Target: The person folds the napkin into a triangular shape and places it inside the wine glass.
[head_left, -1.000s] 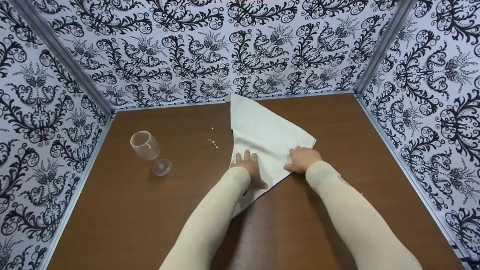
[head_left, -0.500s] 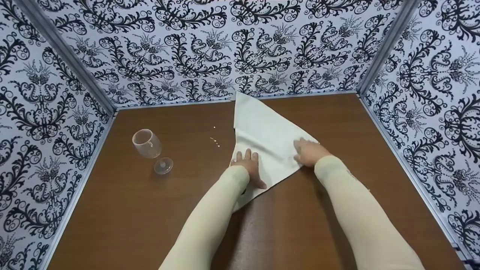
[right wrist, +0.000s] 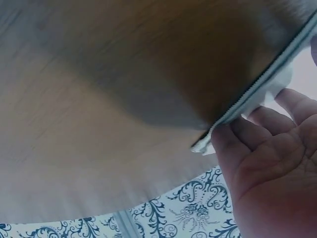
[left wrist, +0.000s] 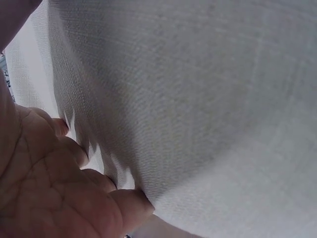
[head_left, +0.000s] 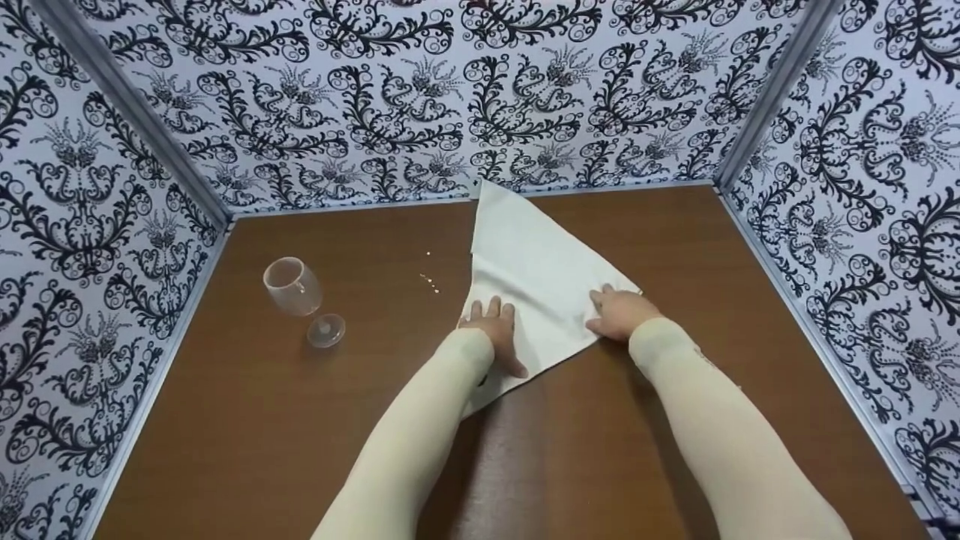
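A white cloth napkin (head_left: pixel 536 259), folded into a pointed shape with a crease across it, lies on the brown table. My left hand (head_left: pixel 491 334) rests on its near left part, fingers spread and thumb toward the near edge. In the left wrist view, the fingertips (left wrist: pixel 133 206) press into the cloth and small wrinkles gather there. My right hand (head_left: pixel 624 313) lies on the napkin's right corner with its fingers extended. The right wrist view shows that hand (right wrist: pixel 277 158) on the cloth's layered edge (right wrist: pixel 257 94), fingertips partly hidden.
A clear stemmed glass (head_left: pixel 294 287) stands on the left of the table (head_left: pixel 360 420). Small bright specks (head_left: pixel 430 280) lie between glass and napkin. Patterned walls (head_left: pixel 390 97) enclose the table at the back and both sides.
My right hand has slid right and slightly away along the napkin's right corner. The napkin's far tip has shifted a little right. My left hand has stayed nearly in place.
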Demonstrator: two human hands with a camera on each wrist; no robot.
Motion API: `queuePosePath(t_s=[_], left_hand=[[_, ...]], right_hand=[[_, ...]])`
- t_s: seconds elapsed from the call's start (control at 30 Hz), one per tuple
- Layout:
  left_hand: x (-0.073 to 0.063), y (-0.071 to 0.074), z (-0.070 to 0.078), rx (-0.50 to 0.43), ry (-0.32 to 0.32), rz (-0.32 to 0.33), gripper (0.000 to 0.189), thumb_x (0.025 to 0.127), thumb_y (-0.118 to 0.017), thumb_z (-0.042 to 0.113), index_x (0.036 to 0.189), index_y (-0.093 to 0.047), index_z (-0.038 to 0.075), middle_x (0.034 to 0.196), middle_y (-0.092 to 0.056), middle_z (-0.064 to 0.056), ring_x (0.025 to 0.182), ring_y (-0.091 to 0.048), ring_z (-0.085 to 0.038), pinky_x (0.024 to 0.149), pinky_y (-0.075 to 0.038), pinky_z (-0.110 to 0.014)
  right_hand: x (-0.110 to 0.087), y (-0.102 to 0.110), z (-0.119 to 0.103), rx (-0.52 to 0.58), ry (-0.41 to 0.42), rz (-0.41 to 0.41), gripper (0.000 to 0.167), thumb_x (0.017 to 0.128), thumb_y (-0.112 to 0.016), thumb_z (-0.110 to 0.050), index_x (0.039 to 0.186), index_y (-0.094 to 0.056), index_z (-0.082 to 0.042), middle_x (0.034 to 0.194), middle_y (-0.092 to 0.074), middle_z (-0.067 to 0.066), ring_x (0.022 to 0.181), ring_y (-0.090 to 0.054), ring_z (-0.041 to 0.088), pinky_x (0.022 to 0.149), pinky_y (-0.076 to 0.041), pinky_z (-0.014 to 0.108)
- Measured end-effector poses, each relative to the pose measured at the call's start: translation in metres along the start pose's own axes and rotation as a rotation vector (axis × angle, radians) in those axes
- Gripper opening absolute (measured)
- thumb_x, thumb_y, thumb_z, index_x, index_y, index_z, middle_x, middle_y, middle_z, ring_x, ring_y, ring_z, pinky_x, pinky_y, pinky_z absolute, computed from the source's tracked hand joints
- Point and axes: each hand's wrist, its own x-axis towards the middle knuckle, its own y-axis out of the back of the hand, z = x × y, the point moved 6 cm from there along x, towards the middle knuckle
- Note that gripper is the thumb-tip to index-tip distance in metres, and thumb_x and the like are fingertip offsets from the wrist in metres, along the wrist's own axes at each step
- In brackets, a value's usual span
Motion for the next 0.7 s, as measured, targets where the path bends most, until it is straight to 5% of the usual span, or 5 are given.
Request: queuePosePath(t_s=[0.37,0.57,0.7], left_hand=[[-0.003,0.003,-0.002,0.054,-0.005,-0.007,0.118,0.075,-0.092,0.055,0.164,-0.028,0.011,0.176,-0.017,-0.016,0.161,-0.016,-0.046,0.126,-0.029,-0.061],[0.000,0.002,0.007,0.035,0.101,-0.039,0.115,0.083,-0.081,0.061,0.168,-0.024,0.009,0.176,-0.011,-0.024,0.161,-0.016,-0.050,0.123,-0.032,-0.063],[0.001,-0.007,0.008,-0.077,0.208,-0.021,0.121,0.083,-0.074,0.073,0.170,-0.016,0.013,0.177,-0.004,-0.021,0.162,-0.009,-0.049,0.123,-0.030,-0.068]], right_hand=[[-0.006,0.006,-0.015,-0.095,0.024,-0.009,0.071,0.102,-0.059,-0.040,0.154,-0.046,0.006,0.158,-0.044,0.035,0.145,-0.046,0.052,0.121,-0.037,0.060],[-0.002,0.018,-0.019,-0.095,-0.031,0.033,0.042,0.101,-0.063,-0.037,0.113,-0.072,0.001,0.114,-0.074,0.021,0.102,-0.070,0.038,0.091,-0.058,0.058],[0.003,0.018,-0.016,-0.065,-0.011,0.073,0.054,0.104,-0.061,-0.035,0.142,-0.060,0.004,0.146,-0.060,0.028,0.135,-0.059,0.046,0.113,-0.048,0.059]])
